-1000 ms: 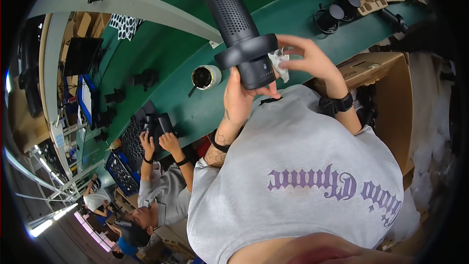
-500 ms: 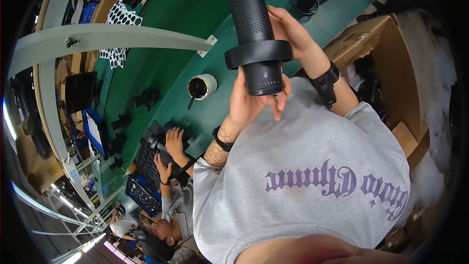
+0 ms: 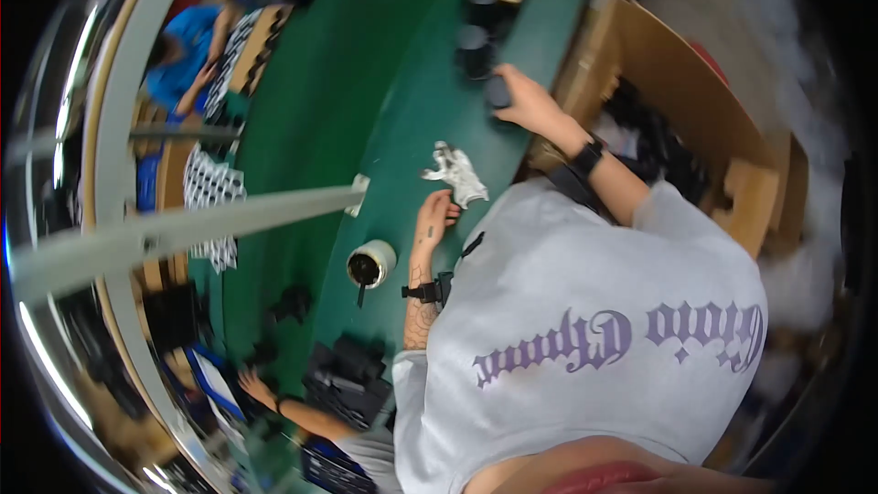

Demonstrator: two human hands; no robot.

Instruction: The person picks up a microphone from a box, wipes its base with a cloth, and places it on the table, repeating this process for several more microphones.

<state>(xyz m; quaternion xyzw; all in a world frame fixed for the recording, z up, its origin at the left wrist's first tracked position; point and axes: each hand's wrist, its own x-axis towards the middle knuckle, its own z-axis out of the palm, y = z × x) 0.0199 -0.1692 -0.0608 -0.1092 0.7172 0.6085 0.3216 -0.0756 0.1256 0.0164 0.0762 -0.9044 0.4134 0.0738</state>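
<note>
My right hand (image 3: 534, 107) is closed round a black microphone (image 3: 497, 92), standing on the green bench with its dark round end showing. Just beyond it are more black microphones (image 3: 475, 48), blurred. My left hand (image 3: 433, 218) rests low over the bench, its fingers loosely bent and apart, and it appears to hold nothing. By its fingertips lies a crumpled white cloth (image 3: 459, 176) with dark stains; whether they touch I cannot tell.
A white tub (image 3: 371, 263) of dark stuff with a stick stands left of my left hand. At the right is an open cardboard box (image 3: 713, 128) with black parts. A grey metal beam (image 3: 229, 217) juts over the bench. Co-workers' arms (image 3: 315, 419) are at the lower left.
The microphone that both hands held up is now down at the far right, in my right hand only. My left hand has let go and lowered. The white cloth has come into sight.
</note>
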